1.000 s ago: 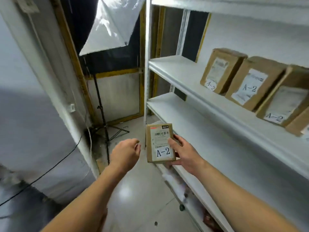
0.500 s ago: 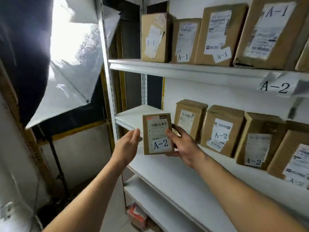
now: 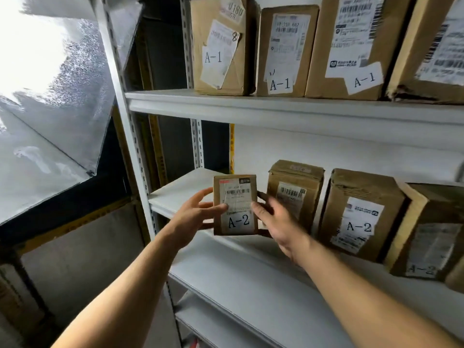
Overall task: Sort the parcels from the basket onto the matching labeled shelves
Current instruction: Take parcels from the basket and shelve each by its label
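You are holding a small brown parcel (image 3: 235, 205) upright between both hands, its white label reading A-2 turned toward you. Your left hand (image 3: 194, 217) grips its left edge, thumb laid across the front of the label and fingers wrapped behind. Your right hand (image 3: 278, 222) clasps the right edge the same way, thumb on the label, fingers behind. The parcel's lower edge sits just over the front lip of the middle shelf (image 3: 180, 190), at its left end; whether it already rests on the board cannot be told.

That left end is the open room you have: bare white board runs from the upright post (image 3: 125, 116) across to the first standing parcel (image 3: 293, 194), which is just beside your right hand. Further right along the same shelf stand a second parcel marked A-2 (image 3: 359, 217) and a third (image 3: 431, 234), its label blurred, close to one another and leaning slightly. They stand back from the front edge, leaving a strip of bare board in front of them.

Above, the upper shelf (image 3: 276, 106) overhangs with a thick front edge. It carries a row of taller parcels marked A-1 (image 3: 221, 46), set nearly edge to edge, the leftmost one close to the rear post. Below your forearms the front edge of the lower shelf (image 3: 238, 292) juts out. To the left of the post hangs a pale reflective sheet (image 3: 50, 109).
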